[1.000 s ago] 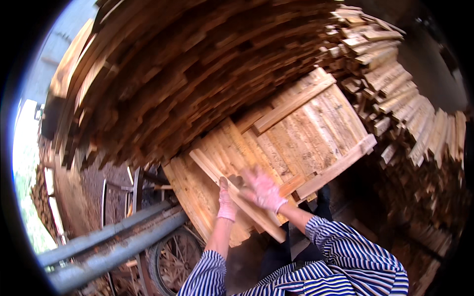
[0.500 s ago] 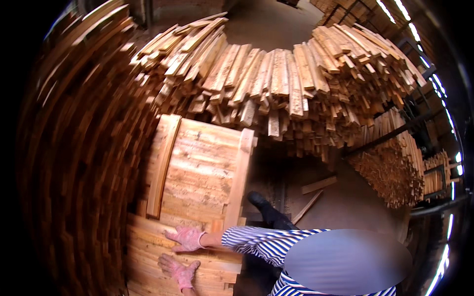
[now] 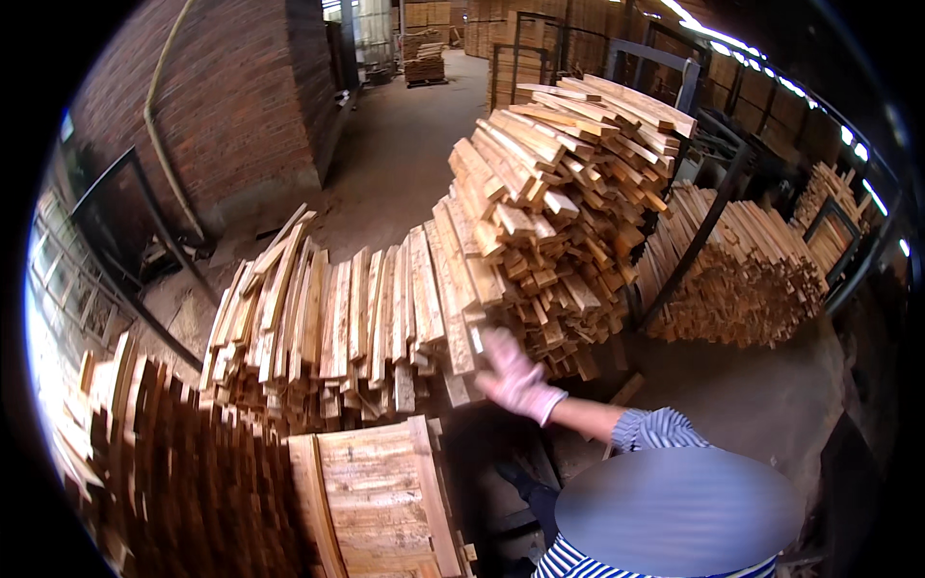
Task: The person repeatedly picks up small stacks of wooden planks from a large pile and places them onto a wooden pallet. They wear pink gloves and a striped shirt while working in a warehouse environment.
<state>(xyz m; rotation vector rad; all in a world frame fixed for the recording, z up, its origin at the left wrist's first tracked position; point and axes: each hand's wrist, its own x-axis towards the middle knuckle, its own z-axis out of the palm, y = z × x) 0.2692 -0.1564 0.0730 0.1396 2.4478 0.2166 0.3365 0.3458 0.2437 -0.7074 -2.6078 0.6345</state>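
A gloved hand, fingers spread and holding nothing, reaches up against the slat pile stacked ahead, with a slatted panel lying below left and a brick wall beyond.

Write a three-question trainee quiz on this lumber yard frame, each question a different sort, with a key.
1. True or false: the hand in the pale pink work glove grips a hammer.
2. Multiple choice: the gloved hand reaches toward A) the tall stack of short pale wooden slats, B) the red brick wall, C) a metal bucket.
3. Fill in: the flat wooden pallet panel lies at the picture's lower ____.

Key:
1. False; the fingers are spread and hold nothing.
2. A
3. Left. Only one hand shows, and which hand it is cannot be told.
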